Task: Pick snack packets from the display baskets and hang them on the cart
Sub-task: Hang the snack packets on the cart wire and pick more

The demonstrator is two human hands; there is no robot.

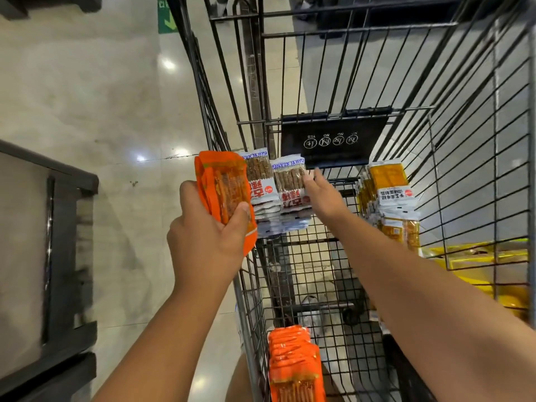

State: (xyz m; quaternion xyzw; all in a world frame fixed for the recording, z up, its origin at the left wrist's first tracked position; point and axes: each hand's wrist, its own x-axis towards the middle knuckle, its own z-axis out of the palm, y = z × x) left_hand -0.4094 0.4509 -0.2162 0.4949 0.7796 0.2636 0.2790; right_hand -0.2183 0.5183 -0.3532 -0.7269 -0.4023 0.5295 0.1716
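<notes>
- The orange snack packets (224,187) sit bunched in the left hand (208,236), thumb across the front and fingers wrapped behind, so the hand is closed firmly around the bundle. They are held just outside the left wall of the cart (377,68), at the level of its hanging row.
- Their long axis runs roughly up and away from the person, tilted slightly left, top edges pointing toward the far end of the cart. Holding them upright likely keeps the hang holes uppermost for hooking.
- Just inside that left wall, touching the held bundle's right edge, hang the white-and-brown packets (262,181) in two overlapping stacks, print upside down to the camera.
- The right hand (320,195) reaches into the cart with fingers spread and loose, fingertips at the right-hand stack; it appears to steady or part it rather than hold it, though whether it pinches a packet cannot be told.
- Toward the right wall of the cart hang yellow packets (388,181), well apart from the orange bundle.
- At the cart's near end, a second orange stack (294,364) already hangs.
- Behind the white packets sits the black fold-down flap (333,140) with warning icons.
</notes>
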